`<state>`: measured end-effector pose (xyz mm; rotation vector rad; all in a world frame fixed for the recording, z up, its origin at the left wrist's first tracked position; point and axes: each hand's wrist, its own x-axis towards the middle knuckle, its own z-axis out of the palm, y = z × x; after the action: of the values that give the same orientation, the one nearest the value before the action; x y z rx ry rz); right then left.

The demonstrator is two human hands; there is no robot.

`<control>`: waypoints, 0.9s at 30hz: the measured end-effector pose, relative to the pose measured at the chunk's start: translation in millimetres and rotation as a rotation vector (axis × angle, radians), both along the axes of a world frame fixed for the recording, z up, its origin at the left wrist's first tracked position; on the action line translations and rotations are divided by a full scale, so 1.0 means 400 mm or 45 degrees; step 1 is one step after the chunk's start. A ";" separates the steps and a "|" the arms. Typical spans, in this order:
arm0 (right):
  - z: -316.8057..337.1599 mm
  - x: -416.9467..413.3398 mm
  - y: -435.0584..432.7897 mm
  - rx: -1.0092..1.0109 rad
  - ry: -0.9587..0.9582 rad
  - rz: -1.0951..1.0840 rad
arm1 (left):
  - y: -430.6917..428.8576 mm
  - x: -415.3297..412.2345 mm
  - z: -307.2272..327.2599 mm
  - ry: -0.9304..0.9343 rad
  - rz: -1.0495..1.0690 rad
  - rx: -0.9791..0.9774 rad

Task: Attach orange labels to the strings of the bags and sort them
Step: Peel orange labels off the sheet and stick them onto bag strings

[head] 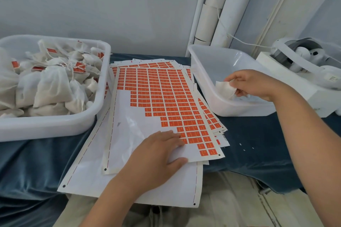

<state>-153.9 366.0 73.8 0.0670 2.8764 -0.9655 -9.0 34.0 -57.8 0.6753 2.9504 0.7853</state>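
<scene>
On the blue cloth point(258, 143), our left hand point(156, 154) lay spread on the label sheet point(132, 125); our right hand point(252, 84) pinched a bag point(224, 87) in the tub point(203, 71). One-handed peeling, we judged, might crease the orange labels point(175, 101).

A single view, worn on the person's head, faces forward and steeply down over the counter point(258, 143); it sits close, so both forearms enter from the bottom edge, the left hand point(158, 153) at about 6 o'clock of centre and the right hand point(252, 82) at 3 o'clock; the label sheets point(166, 97) fill the middle; the wide lens bows the left tub point(55, 129) at 9 o'clock and the right tub point(230, 108) at 3 o'clock; the wall point(110, 5) closes off 12 o'clock.
</scene>
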 end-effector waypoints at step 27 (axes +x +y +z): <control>0.047 0.087 -0.035 -0.245 0.710 -0.085 | -0.011 0.003 0.020 0.010 0.109 0.106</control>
<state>-119.0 352.2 92.5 -0.1470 3.2601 -1.4723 -7.6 29.6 -49.8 0.5602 2.9863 0.9181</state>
